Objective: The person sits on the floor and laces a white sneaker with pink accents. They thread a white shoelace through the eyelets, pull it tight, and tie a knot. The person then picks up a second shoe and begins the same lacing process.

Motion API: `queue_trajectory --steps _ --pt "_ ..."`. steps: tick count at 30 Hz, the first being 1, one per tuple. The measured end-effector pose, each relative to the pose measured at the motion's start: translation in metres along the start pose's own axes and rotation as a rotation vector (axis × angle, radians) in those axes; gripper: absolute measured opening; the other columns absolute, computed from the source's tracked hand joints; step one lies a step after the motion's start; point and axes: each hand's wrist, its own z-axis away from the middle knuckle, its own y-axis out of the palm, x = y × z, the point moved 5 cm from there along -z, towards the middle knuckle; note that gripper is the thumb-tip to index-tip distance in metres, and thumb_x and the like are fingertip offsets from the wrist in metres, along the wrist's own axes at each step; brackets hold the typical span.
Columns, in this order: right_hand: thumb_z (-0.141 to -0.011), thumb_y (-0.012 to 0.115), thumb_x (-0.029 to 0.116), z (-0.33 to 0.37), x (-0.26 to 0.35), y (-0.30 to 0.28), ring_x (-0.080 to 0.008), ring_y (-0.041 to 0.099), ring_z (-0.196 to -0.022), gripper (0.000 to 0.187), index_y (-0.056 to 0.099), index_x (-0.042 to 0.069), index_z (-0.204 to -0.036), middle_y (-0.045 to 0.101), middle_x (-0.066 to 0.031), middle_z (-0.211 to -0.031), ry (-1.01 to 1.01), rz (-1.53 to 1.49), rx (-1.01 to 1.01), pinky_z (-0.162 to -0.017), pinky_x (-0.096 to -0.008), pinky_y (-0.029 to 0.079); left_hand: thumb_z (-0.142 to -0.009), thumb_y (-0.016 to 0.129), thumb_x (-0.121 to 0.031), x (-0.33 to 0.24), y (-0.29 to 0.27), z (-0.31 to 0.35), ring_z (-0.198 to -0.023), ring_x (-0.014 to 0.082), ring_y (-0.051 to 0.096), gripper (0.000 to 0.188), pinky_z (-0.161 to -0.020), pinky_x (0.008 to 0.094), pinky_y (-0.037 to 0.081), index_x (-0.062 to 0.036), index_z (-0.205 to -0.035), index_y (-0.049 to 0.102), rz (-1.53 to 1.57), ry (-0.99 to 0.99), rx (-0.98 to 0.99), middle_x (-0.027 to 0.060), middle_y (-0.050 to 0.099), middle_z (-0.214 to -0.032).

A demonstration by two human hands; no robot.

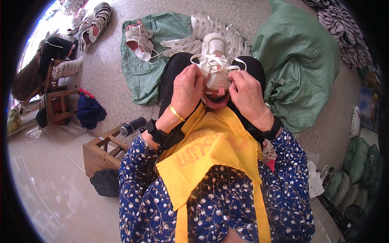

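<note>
A white and beige sneaker upper [217, 77] with pink lining and a pink heel tab sits between my knees, its collar toward me. White shoelace [211, 59] crosses its front and loops out to both sides. My left hand [187, 91] is closed at the left edge, thumb and fingertips pinching where the lace comes in. On the opposite edge my right hand [248, 95] pinches likewise, fingers bent and pressed against the upper. What lies exactly between the fingertips is partly hidden. Beyond my knees, several more white uppers [201, 26] are bunched together.
A green sack sheet [137, 83] bears a loose laced upper [139, 40] at the far left. A bulging green sack [302, 56] stands by my right knee. At left are a wooden stool [94, 156], a black cylinder [133, 126] and a dark blue cloth item [90, 110].
</note>
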Motion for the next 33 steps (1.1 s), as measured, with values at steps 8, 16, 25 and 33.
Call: queue_trajectory --steps 8,16,25,33 --pt "-0.082 0.064 0.002 -0.007 0.007 0.006 -0.0294 0.068 -0.088 0.009 0.064 0.003 -0.091 0.062 -0.0147 -0.094 -0.129 0.285 0.142 -0.075 -0.0397 0.058 -0.089 0.068 0.0 -0.009 -0.001 0.007 -0.071 0.0351 0.06 0.015 -0.064 0.0418 0.049 0.0004 -0.094 0.053 -0.043 0.028 0.097 0.0156 0.058 -0.084" --pt "-0.084 0.065 0.003 -0.012 0.001 -0.006 -0.0309 0.063 -0.09 0.008 0.059 0.001 -0.089 0.055 -0.0116 -0.092 -0.207 0.111 -0.032 -0.077 -0.0403 0.054 -0.093 0.057 -0.002 -0.01 0.005 0.012 -0.094 0.0422 0.057 0.012 -0.081 0.0492 0.047 -0.0001 -0.102 0.05 -0.204 0.074 0.127 0.0199 0.055 -0.095" --pt "-0.091 0.065 0.003 -0.007 0.035 -0.008 -0.0357 0.066 -0.081 0.012 0.054 0.001 -0.097 0.059 -0.0143 -0.093 -0.205 -0.345 0.003 -0.067 -0.045 0.054 -0.094 0.058 -0.003 -0.007 0.004 0.013 -0.091 0.0439 0.058 0.011 -0.078 0.0496 0.048 0.0005 -0.101 0.05 -0.162 0.064 0.096 0.0211 0.056 -0.094" --pt "-0.082 0.07 0.007 -0.032 0.029 0.032 -0.0382 0.069 -0.079 0.013 0.063 0.0 -0.09 0.063 -0.0178 -0.091 -0.148 -0.116 0.083 -0.068 -0.0461 0.055 -0.095 0.059 -0.004 -0.005 0.003 0.011 -0.087 0.0445 0.058 0.011 -0.075 0.0496 0.047 0.0005 -0.098 0.049 -0.14 0.067 0.068 0.0218 0.057 -0.092"
